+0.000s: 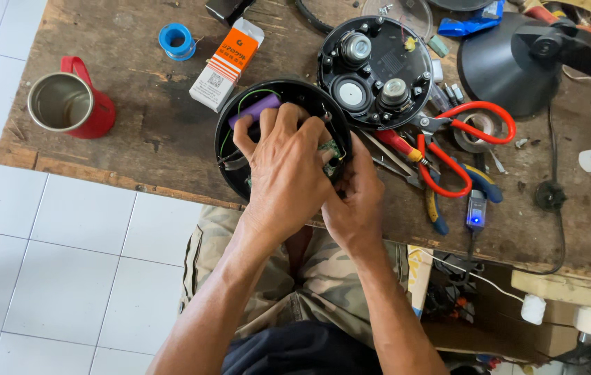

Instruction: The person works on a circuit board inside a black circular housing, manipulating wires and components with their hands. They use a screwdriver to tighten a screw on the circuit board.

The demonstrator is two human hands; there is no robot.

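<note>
Hands (288,173), two, inside one housing (234,118)

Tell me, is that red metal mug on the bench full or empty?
Empty, as far as shows: the red mug stands upright and its bare, shiny steel inside is visible, with no liquid seen.

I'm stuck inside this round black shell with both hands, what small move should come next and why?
Probably ease the left hand back a little: it covers most of the round black shell, hiding the small green circuit board that the right hand pinches at the rim. The purple cell stays put.
</note>
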